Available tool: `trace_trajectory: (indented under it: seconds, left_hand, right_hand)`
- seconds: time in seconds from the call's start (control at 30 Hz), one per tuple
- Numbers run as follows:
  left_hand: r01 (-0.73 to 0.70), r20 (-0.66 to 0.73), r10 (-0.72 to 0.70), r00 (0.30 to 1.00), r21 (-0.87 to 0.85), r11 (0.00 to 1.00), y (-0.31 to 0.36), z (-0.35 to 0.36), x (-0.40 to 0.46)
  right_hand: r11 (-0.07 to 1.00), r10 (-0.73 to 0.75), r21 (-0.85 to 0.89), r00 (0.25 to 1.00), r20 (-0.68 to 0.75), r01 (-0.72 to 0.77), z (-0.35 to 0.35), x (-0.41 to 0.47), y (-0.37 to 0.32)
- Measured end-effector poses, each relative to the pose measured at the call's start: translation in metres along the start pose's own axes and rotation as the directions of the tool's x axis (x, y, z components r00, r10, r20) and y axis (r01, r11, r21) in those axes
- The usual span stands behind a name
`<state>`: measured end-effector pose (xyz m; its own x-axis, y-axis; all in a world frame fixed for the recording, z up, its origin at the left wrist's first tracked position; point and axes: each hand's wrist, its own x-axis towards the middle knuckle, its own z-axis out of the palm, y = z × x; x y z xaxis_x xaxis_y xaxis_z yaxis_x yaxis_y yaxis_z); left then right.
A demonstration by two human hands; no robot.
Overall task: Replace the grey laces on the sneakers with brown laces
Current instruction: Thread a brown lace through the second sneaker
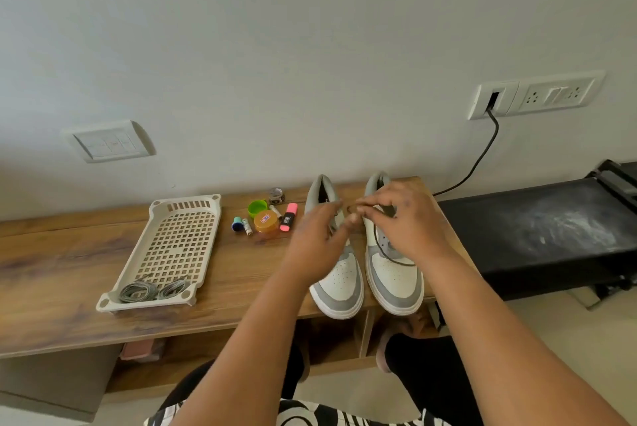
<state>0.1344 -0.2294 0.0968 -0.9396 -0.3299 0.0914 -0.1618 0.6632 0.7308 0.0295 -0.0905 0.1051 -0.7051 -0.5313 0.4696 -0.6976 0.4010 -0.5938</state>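
We reach both forearms out over the wooden bench, whose right end carries the two sneakers side by side, toes at the near edge. Our right hand curls over the right shoe, fingertips pinching the brown lace. Our left hand meets it, pinching the same lace. The grey laces lie coiled in the basket's near end.

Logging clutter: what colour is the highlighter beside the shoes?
Pink, with a black middle band: highlighter, clearest in the head view.
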Motion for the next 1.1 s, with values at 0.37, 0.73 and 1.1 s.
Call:
trace_trajectory:
  seconds: [0.37,0.73,1.1]
  left_hand:
    - [-0.005,-0.229,-0.179,0.957,-0.629,0.778,0.000,-0.011,0.005]
    - [0.028,-0.052,-0.059,0.997,-0.462,0.886,0.000,0.001,0.002]
    - [0.096,-0.263,-0.531,0.806,-0.827,0.555,-0.011,-0.034,0.009]
  right_hand:
    - [0.896,0.224,-0.358,0.963,-0.149,-0.263,-0.018,0.000,0.018]
    - [0.989,0.088,0.068,0.901,0.425,-0.129,-0.001,-0.003,-0.007]
    - [0.882,0.397,0.175,0.890,0.224,-0.438,-0.041,-0.001,0.038]
